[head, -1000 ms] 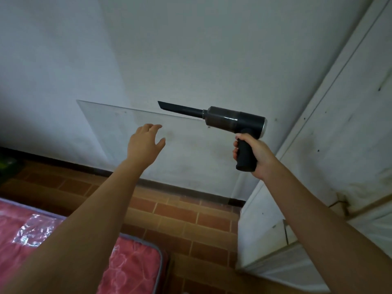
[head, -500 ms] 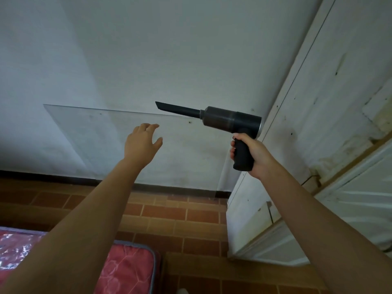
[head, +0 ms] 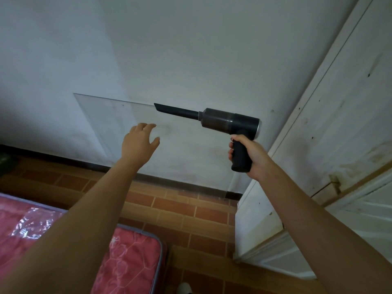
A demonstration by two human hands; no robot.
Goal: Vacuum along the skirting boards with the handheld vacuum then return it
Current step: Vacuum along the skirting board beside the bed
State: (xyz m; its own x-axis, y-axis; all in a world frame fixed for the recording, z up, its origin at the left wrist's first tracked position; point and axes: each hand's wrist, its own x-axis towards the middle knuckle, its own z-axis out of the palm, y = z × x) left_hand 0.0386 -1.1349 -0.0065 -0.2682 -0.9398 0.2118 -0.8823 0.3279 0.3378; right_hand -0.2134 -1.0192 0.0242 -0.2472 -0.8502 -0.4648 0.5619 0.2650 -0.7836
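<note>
Grips handheld vacuum (head: 229, 120) in right hand (head: 248, 158) above skirting board (head: 63, 161); left hand (head: 139, 143) spread, empty. Risks nozzle (head: 176, 110) knocking leaning glass pane (head: 110, 124).

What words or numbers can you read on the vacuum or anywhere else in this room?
None: there is no writing to read in this picture.
handheld vacuum, gripped by the right hand: plain dark body, with no brand, label or number on the side that shows.
red mattress: only a printed pattern of shapes, no letters.
clear sheet, wall and white door: marks and stains only, no signs.
</note>
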